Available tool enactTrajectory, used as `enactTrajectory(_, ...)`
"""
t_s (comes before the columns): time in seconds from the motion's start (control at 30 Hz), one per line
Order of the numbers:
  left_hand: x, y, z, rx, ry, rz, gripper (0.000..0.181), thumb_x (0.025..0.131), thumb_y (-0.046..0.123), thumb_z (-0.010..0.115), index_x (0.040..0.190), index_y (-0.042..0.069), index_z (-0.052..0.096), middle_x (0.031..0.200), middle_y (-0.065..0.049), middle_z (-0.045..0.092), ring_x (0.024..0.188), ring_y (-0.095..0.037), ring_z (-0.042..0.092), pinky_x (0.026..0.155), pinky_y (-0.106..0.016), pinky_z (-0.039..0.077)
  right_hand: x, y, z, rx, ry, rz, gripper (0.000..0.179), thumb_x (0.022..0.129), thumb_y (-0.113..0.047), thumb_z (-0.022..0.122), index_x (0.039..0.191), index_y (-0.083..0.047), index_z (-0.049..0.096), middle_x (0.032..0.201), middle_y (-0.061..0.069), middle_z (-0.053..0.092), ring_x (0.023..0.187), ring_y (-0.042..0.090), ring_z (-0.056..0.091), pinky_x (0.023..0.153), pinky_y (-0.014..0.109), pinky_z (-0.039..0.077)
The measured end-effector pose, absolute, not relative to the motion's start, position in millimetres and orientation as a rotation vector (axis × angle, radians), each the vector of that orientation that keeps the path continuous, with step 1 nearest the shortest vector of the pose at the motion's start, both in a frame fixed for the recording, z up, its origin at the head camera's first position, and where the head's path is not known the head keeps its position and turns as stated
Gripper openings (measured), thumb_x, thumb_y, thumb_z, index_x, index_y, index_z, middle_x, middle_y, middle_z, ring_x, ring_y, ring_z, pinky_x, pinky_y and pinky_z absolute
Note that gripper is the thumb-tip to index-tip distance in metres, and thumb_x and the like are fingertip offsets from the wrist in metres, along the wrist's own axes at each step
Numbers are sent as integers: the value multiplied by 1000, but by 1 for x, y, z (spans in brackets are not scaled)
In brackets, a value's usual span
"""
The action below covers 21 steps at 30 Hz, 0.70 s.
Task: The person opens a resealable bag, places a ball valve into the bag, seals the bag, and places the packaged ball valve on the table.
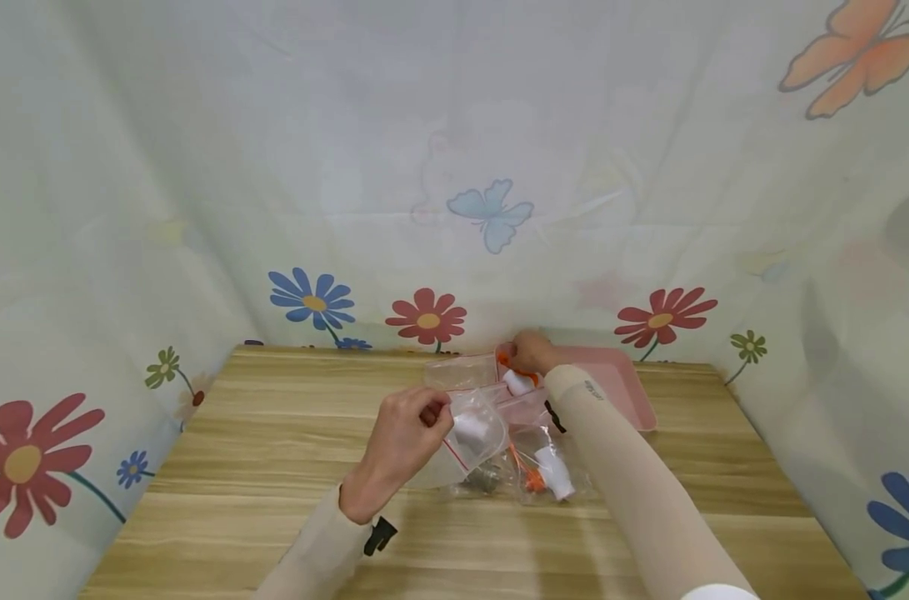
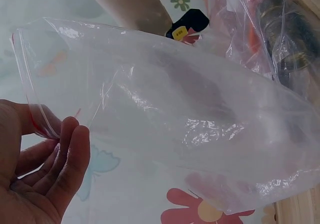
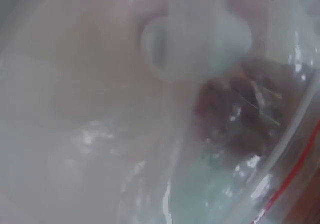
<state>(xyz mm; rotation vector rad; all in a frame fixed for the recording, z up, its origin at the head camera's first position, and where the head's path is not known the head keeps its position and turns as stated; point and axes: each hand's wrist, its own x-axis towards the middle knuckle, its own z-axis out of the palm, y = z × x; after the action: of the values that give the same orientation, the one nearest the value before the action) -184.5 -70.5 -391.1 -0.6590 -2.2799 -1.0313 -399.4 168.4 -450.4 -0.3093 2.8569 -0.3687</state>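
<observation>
My left hand pinches the edge of a clear zip bag by its red-lined seal, between thumb and fingers. In the left wrist view, the bag hangs spread out from the fingers of the left hand. Farther back, my right hand is at the pink tray's left end, its fingertips on an orange item. A white piece lies just below that hand. Blurred plastic fills the right wrist view, with a white rounded piece behind it.
The pink tray stands at the table's back right. In front lie bagged things: a white bottle-like piece, an orange piece and a dark object. Another clear bag lies behind. A patterned curtain encloses the wooden table.
</observation>
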Motion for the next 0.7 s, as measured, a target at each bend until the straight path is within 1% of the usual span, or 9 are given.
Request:
enactTrajectory(0.07,-184,-71,-391,-660,-2274,-1033,6,81,0,69,82,4,72,71,0,67,59,-7,59,57,-17,51,-400,168,-453,-323,2874,-357,24,90,-19,64,71,-7,57,75,8,55,69,23,51,63,30,40)
enactTrajectory(0.13,-184,-71,-392,-659,-2268,-1033,6,81,0,69,82,5,72,71,0,67,59,-6,59,57,-17,50,-400,168,-455,-327,2887,-350,27,91,-22,64,70,-7,56,76,9,55,69,24,51,63,31,40)
enactTrajectory(0.3,-184,-73,-391,-658,-2274,-1039,5,81,1,69,83,4,72,71,1,67,59,-6,59,57,-17,51,-399,170,-458,-290,2877,-359,21,91,-23,67,85,-4,62,86,11,59,74,25,53,67,33,45)
enactTrajectory(0.4,-184,-73,-391,-655,-2286,-1043,5,82,1,68,83,3,73,72,0,67,59,-6,59,58,-18,51,-397,172,-460,-293,2848,-358,19,92,-22,65,89,-3,67,83,10,63,72,23,55,66,33,47)
enactTrajectory(0.53,-184,-74,-391,-653,-2295,-1045,5,81,1,69,84,3,73,72,0,68,60,-6,59,58,-17,51,-395,174,-463,-314,2791,-352,23,95,-20,59,81,-5,69,66,5,58,61,20,51,58,31,43)
enactTrajectory(0.63,-184,-74,-392,-649,-2302,-1046,6,82,1,69,85,4,73,73,-1,68,60,-5,58,57,-16,50,-396,175,-465,-315,2776,-319,30,96,-20,55,71,-8,66,58,2,51,56,18,48,57,29,40)
enactTrajectory(0.7,-184,-74,-392,-644,-2310,-1044,5,82,1,70,85,3,73,73,-1,67,60,-5,58,57,-16,50,-397,175,-466,-311,2774,-294,34,97,-21,55,66,-9,64,55,0,50,55,17,47,57,28,40)
